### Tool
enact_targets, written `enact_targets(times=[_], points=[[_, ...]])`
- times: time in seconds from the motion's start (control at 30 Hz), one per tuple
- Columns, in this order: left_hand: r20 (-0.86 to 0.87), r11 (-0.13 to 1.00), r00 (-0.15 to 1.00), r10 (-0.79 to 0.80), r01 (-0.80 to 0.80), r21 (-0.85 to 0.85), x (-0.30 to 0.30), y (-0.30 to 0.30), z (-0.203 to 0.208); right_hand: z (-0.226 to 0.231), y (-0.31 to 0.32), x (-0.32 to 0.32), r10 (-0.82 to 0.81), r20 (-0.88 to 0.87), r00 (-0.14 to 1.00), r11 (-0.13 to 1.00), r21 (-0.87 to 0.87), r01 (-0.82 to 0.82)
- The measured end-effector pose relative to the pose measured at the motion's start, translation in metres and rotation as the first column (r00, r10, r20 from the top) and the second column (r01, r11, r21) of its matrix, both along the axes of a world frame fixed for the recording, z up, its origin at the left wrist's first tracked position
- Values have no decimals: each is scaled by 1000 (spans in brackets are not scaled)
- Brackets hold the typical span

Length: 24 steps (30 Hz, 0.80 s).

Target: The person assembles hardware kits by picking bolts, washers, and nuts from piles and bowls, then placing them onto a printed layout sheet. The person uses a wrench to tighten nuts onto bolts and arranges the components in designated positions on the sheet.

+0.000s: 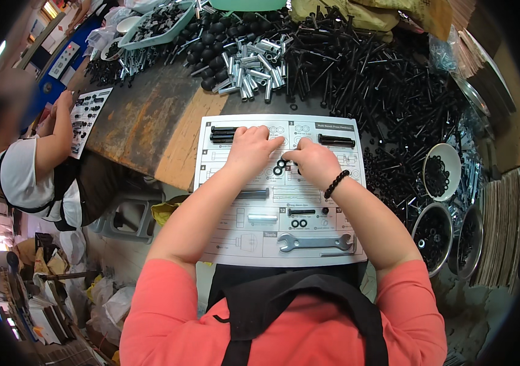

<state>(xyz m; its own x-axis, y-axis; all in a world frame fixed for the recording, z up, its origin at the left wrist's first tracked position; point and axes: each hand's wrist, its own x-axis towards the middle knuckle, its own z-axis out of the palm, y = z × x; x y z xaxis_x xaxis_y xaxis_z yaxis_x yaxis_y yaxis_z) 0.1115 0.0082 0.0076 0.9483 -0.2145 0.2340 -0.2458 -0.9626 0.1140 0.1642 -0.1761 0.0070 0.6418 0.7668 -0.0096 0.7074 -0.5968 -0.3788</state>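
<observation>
A white printed sheet (229,244) lies before me with hardware set on its outlines. My left hand (252,148) rests on its upper left part, thumb apart from the fingers, beside black bolts (223,134). My right hand (319,163), with a black beaded bracelet at the wrist, is closed in a pinch near the sheet's middle. Its fingertips are beside black washers (279,168); whatever they hold is too small to make out. More black bolts (336,141) lie upper right. Lower down are a silver tube (262,218), a short black bolt (301,212) and an open-ended wrench (315,243).
Beyond the sheet are piles of silver tubes (257,67), black balls (208,55) and black bolts (357,73). Bowls of small parts (442,173) stand at right beside stacked cardboard (504,226). At left, another person (22,171) works over a similar sheet (89,119).
</observation>
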Motion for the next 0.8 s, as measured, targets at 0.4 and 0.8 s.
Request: enact_targets(times=[0.4,0.8], points=[[-67,998,998,-18,14,-56,-23,20,-2,5,1,-25,188,21,982,972,-145,-183],[-31,961,964,-266,262,-90,-48,18,-2,8,1,-31,68,-25,997,982,-177,-71]])
